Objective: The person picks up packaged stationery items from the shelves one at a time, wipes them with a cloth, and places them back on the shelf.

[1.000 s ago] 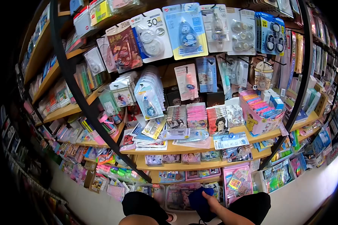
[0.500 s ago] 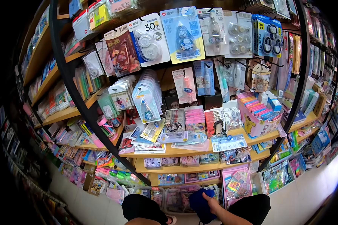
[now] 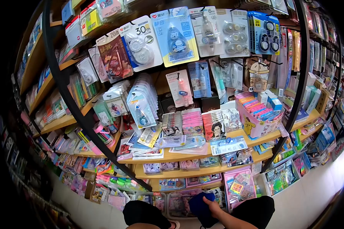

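The room is a shop aisle with a pale floor point(image 3: 103, 213) and a shelving rack in front of the person. A black post point(image 3: 78, 110) bounds the bay on the left. Blister cards point(image 3: 174, 36) hang across the top; below them, a wooden shelf point(image 3: 187, 154) carries loose packs and a pink box point(image 3: 262, 129) at its right end. At the bottom, two black-clad knees, the left knee point(image 3: 145, 213) and the right knee point(image 3: 254, 212), frame the work zone. A clear tub point(image 3: 179, 217) sits between them, with a pink tray point(image 3: 250, 171) just to its right.

The blue item point(image 3: 199, 208) is in the right hand point(image 3: 214, 208), in front of the tub in this view. It lies left of the fingers, long axis running down toward the person with a slight tilt. The right hand is closed on its right edge, thumb uppermost (the other fingers are mostly hidden). Contact between item and tub cannot be confirmed from this angle. The right knee limits travel to the right; the tub and its packs lie beyond. The left hand is out of frame.
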